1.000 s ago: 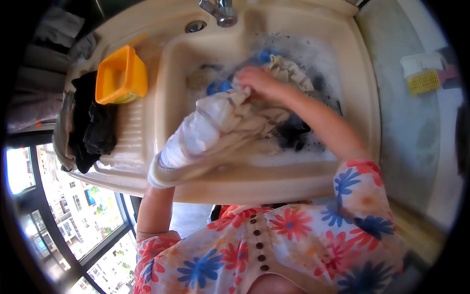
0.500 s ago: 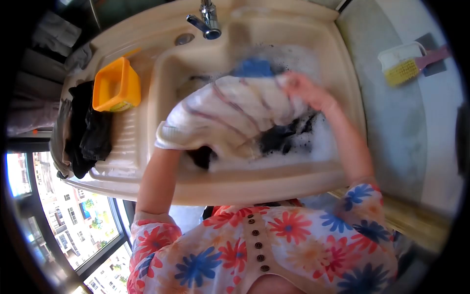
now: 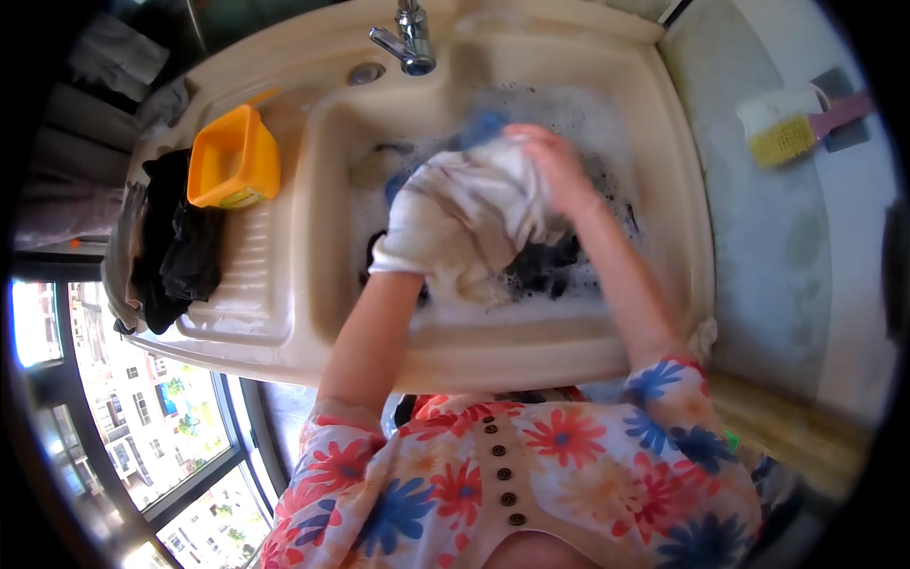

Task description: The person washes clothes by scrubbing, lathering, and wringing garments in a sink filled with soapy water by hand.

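A cream striped knit garment (image 3: 464, 204) is held above the soapy water (image 3: 559, 308) in the sink basin. My left forearm (image 3: 368, 332) goes into its ribbed opening, so the cloth covers my left hand and its fingers do not show. At the far end of the garment, my right hand (image 3: 557, 171) is closed on the fabric, slightly smeared by motion. Beneath and behind, dark clothes (image 3: 545, 266) and a blue cloth (image 3: 483, 128) lie in the suds.
On the ribbed drainboard (image 3: 256, 247) stands a yellow plastic container (image 3: 265, 171), with dark clothes (image 3: 185, 256) heaped beside it. A chrome faucet (image 3: 414, 43) rises behind the basin. To the right, a yellow-bristled brush (image 3: 791, 137) sits on a ledge.
My hands have come closer together, the left moving right and the right moving left. The garment, stretched out before, is now more bunched between them.
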Demonstrator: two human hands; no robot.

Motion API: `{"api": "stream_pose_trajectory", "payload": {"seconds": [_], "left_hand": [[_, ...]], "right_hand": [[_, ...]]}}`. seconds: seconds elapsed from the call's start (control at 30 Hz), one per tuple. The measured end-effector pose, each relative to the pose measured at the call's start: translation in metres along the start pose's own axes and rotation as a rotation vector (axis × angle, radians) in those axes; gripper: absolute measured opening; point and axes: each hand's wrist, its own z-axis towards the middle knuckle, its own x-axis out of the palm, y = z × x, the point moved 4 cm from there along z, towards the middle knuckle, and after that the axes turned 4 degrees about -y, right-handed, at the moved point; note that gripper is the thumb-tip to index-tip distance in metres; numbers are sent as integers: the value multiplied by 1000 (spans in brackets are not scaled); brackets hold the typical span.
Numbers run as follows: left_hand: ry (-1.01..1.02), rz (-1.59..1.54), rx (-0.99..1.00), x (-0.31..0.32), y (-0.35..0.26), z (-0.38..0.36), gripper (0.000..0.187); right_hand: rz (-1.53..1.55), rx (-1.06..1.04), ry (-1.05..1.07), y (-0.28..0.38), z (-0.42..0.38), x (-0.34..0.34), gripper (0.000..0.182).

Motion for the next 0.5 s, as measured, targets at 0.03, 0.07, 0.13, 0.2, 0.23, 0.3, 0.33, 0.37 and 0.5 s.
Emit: {"api": "stream_pose_trajectory", "payload": {"seconds": [0.03, 0.07, 0.13, 0.2, 0.23, 0.3, 0.33, 0.37, 0.5], "left_hand": [[-34, 39, 147, -35, 20, 10, 26], [-154, -64, 113, -38, 25, 9, 23], [-315, -154, 63, -29, 32, 7, 18], [-325, -263, 138, -36, 51, 17, 19], [-385, -315, 36, -35, 54, 16, 21], [31, -610, 33, -47, 62, 36, 26], [515, -788, 21, -61, 73, 43, 32], [212, -550, 285, -57, 64, 26, 32], [-434, -101, 34, -24, 27, 15, 23]], "right_hand": [[-410, -288, -10, 18, -28, 40, 17], [-690, -481, 7, 23, -56, 81, 11], [-932, -394, -41, 2, -37, 85, 13], [-1170, -298, -88, -24, -8, 76, 20], [-1229, -264, -165, -20, 8, 64, 22], [-1105, -456, -174, -23, -5, 73, 22], [-1040, -542, -173, -26, -24, 83, 22], [-968, -790, -184, -20, -52, 101, 23], [-1076, -422, -251, -32, -11, 66, 25]]}}
